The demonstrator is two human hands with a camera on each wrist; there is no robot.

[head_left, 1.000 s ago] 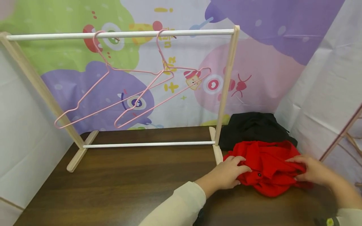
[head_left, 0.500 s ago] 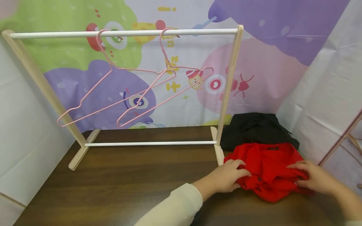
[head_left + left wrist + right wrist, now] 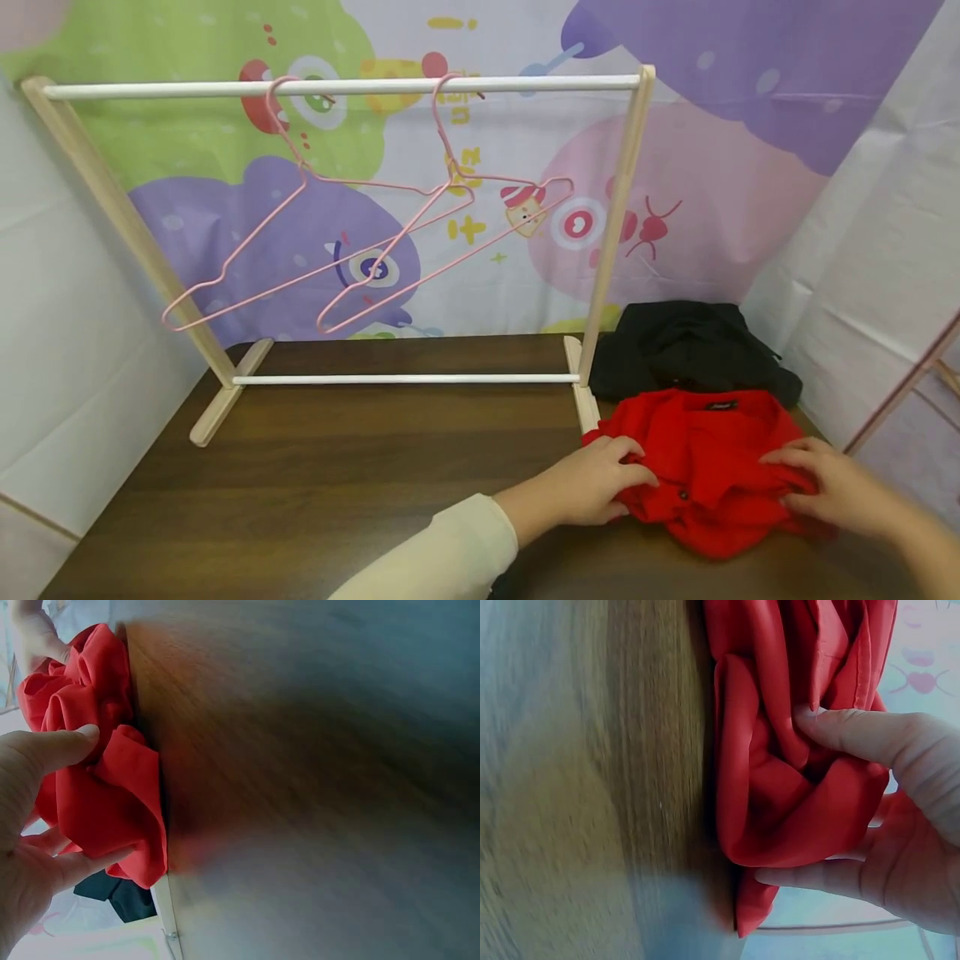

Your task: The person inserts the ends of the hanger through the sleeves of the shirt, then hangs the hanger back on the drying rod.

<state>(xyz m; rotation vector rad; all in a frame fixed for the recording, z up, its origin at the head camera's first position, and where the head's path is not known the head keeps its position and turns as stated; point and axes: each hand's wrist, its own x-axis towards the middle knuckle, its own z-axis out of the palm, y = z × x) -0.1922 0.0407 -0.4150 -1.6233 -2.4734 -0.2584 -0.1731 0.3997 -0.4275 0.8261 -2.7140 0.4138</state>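
A crumpled red shirt (image 3: 708, 467) lies on the right part of the table, with a dark neck label and a black button showing. My left hand (image 3: 592, 483) grips its left side; in the left wrist view the thumb lies over the red cloth (image 3: 105, 802) and the fingers go round its other side. At the opposite side my right hand (image 3: 847, 492) holds a bunched fold, its thumb pressing into the cloth (image 3: 795, 802) in the right wrist view. Just behind the shirt lies a folded black garment (image 3: 686, 346).
A wooden rack with a white top rail (image 3: 360, 87) stands at the left and middle. Two pink hangers (image 3: 232, 258) (image 3: 375, 271) hang from it. The rack's right foot (image 3: 585, 408) is close to the shirt. Pinkish bars (image 3: 900, 383) stand at the far right.
Both hands have drawn the red shirt a little nearer to me, away from the black garment. Its neck label has come into sight. The head view has shifted slightly.
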